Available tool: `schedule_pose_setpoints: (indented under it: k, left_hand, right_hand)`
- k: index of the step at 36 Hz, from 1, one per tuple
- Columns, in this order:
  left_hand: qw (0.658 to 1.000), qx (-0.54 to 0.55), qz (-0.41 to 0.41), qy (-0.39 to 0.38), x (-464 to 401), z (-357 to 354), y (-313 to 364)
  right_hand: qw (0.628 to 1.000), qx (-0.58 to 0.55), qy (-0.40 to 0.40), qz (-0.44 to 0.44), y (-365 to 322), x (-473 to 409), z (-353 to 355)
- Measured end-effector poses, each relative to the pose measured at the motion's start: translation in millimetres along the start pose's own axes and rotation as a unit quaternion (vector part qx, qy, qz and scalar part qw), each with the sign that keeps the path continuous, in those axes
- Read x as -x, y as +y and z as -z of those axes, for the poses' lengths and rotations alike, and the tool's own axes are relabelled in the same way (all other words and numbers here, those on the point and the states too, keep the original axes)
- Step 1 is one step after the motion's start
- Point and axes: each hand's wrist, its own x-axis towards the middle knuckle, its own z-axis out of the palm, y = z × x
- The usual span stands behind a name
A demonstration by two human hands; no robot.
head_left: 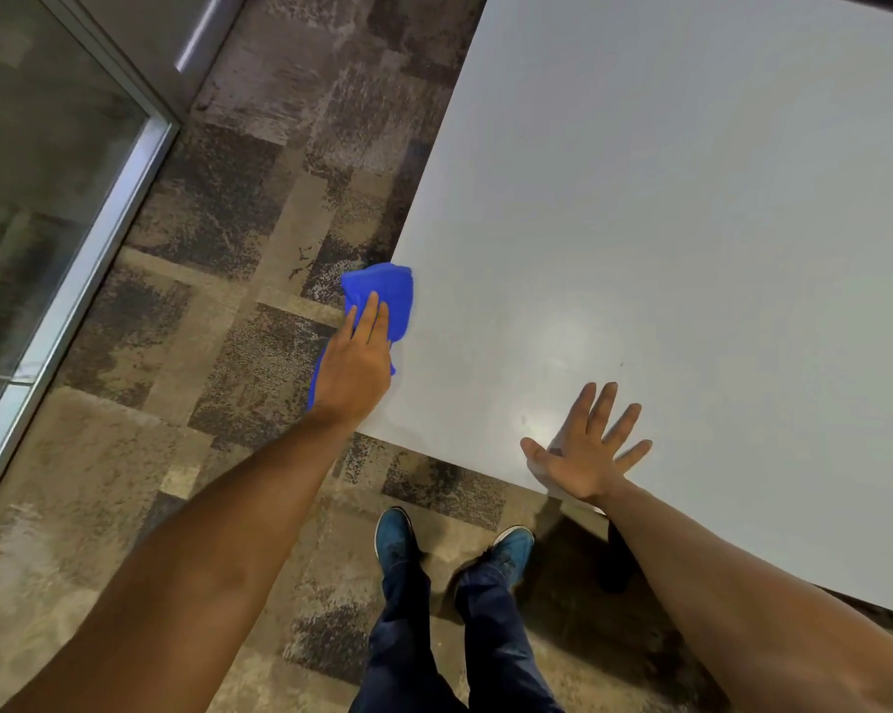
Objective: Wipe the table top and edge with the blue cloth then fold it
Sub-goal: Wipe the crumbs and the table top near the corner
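The left hand (pixel 354 365) lies with straight fingers on the one blue cloth (pixel 382 295), pressing it against the left edge of the desk (pixel 665 223), close to the near-left corner. The cloth is bunched; part of it sits on the desk top at the rim, and part hangs down past the edge under the palm. The left arm reaches forward, nearly straight, over the floor.

The right hand (pixel 586 455) rests flat on the desk top just inside the near edge, all five fingers spread wide and holding nothing. Its forearm crosses the near edge from the lower right. The two hands are well apart, with the near-left corner of the desk between them.

Below the near edge stand two blue shoes (pixel 398 537) and two dark trouser legs (pixel 490 635) on the patterned carpet (pixel 238 280). A glass panel in a metal frame (pixel 89 249) runs along the left.
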Motion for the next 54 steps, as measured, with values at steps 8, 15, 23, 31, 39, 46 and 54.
schedule_pose_setpoints:
  k: [8,15,23,31,39,46,54]
  left_hand:
    - [0.973,0.134,0.179,0.055,23,16,-23]
    - [0.972,0.123,0.154,0.130,28,47,-29]
    - [0.980,0.185,-0.027,0.061,44,18,90]
    - [0.995,0.030,-0.091,-0.010,52,-20,116]
    - [0.991,-0.003,-0.127,-0.036,45,-25,98]
    - [0.992,-0.034,-0.123,-0.022,38,-20,75]
    - [0.996,-0.065,-0.034,-0.043,15,6,20]
  right_hand:
    - [1.000,-0.009,-0.009,-0.012,-3,2,2]
    - [1.000,-0.002,-0.007,-0.014,-4,3,3]
    - [1.000,-0.004,-0.008,-0.026,-7,6,5]
    - [1.000,-0.011,-0.008,-0.013,-5,7,5]
    - [1.000,-0.003,0.001,-0.005,-2,3,3]
    - [1.000,-0.004,0.000,-0.004,-2,4,4]
    - [1.000,-0.013,-0.015,-0.002,-8,11,7]
